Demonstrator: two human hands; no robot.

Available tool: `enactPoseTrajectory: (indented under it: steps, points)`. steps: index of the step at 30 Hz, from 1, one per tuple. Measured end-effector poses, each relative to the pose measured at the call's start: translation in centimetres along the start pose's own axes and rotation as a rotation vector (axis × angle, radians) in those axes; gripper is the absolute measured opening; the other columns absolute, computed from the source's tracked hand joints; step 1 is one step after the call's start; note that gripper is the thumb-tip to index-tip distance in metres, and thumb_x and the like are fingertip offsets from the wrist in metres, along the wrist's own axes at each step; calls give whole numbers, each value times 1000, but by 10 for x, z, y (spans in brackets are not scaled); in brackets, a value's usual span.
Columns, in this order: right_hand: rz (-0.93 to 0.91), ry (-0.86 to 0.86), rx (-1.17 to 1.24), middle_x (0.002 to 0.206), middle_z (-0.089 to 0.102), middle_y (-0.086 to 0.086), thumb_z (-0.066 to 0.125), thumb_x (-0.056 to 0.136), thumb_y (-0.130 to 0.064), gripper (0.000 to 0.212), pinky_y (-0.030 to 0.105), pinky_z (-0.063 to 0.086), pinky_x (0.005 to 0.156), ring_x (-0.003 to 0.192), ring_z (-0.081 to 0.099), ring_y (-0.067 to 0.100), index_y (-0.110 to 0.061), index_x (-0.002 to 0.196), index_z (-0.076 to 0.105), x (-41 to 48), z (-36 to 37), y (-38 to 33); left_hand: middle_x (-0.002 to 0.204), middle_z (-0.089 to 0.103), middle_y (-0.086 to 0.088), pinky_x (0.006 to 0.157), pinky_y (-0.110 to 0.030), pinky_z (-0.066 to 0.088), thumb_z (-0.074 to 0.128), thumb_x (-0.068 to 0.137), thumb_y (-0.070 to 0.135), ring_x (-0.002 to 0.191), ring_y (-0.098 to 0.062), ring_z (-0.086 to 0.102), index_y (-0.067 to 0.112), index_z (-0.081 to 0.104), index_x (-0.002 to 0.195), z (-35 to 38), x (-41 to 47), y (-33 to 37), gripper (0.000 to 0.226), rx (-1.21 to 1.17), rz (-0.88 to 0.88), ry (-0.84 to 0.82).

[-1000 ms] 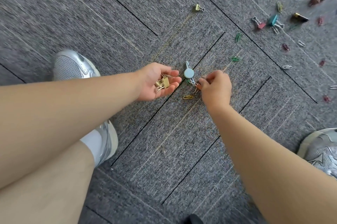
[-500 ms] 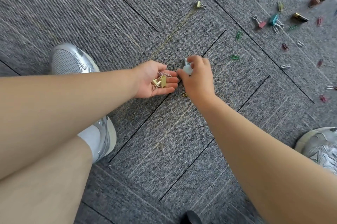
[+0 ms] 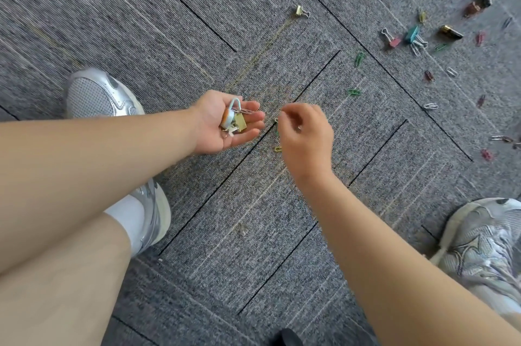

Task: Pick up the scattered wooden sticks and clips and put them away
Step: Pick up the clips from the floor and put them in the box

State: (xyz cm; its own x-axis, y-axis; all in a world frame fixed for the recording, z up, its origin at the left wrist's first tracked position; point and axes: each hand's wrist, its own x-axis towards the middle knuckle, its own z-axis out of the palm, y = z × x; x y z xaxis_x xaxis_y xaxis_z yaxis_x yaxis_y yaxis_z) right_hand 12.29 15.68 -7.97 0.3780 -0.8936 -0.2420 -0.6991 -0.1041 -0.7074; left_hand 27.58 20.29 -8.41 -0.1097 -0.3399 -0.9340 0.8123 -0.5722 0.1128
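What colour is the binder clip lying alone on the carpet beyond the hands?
Gold. The small gold metal binder clip shows best in the head view.

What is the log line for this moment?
left hand: palm up, carries clips | right hand: beside it, curled, grip unclear | green clip: on carpet between hands

Matt, ribbed grey carpet (woven cloth) under glossy metal clips and shiny silver shoe.

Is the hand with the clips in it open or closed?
Open: the left hand lies palm up, fingers nearly straight, with the clips resting loose in it.
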Motion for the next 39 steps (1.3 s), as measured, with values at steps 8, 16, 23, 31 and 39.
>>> enactPoseTrajectory:
  steps: [8,16,23,31,39]
  points:
    - [128,-356,-208,122,33,-2,81,72,-31,64,25,46,96,104,51,12,-17,126,49,13,-5,34,53,41,6,37,-14,20,32,92,19,45,-7,31,20,42,62,-9,2,1,31,122,-74,11]
    - [-102,-286,-434,104,43,4,62,91,-11,16,28,39,62,75,45,16,-7,104,54,22,2,34,52,39,5,34,-16,19,31,90,17,45,-8,28,20,40,60,-6,8,-3,31,179,-58,71]
    - [-88,-285,-380,93,50,3,61,88,-6,11,33,44,67,79,47,20,-10,90,50,26,4,32,66,64,-6,44,-19,49,39,97,18,55,-13,56,9,62,82,0,6,-8,29,202,25,185]
    - [154,-80,41,76,57,-10,60,88,-10,9,10,41,59,66,53,0,-13,96,61,16,-4,5,84,69,-11,72,-30,58,34,100,19,74,-19,67,4,66,99,7,5,-7,35,173,28,95]
    - [327,-11,168,85,65,-7,58,90,-23,9,31,55,71,73,63,10,-20,95,64,25,3,-6,77,70,-12,67,-31,58,38,98,20,70,-22,67,6,65,85,2,1,-4,33,95,51,59]
